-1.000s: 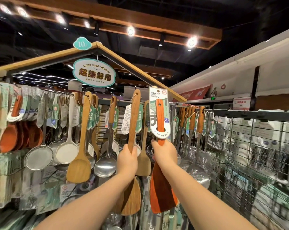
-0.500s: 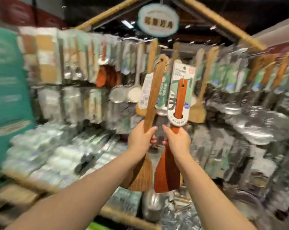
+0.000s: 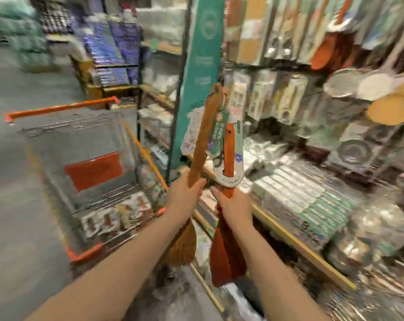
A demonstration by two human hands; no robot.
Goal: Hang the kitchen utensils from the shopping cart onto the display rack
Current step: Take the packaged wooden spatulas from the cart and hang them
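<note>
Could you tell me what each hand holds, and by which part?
Left hand grips the light wooden spatula, right hand the reddish spatula, both low on the handle.

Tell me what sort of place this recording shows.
Probably a shop's kitchenware aisle: an orange-rimmed shopping cart, packaged utensils on the display rack, and card tags on the pale spatula and reddish spatula.

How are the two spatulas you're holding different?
The light spatula in the left hand is pale brown; the red spatula in the right hand is reddish-orange. The light spatula's handle tip reaches higher than the red spatula's. The red spatula has a card wrapped round its handle; the light spatula has tags hanging near its tip. Both are held handle up, blade down.
</note>
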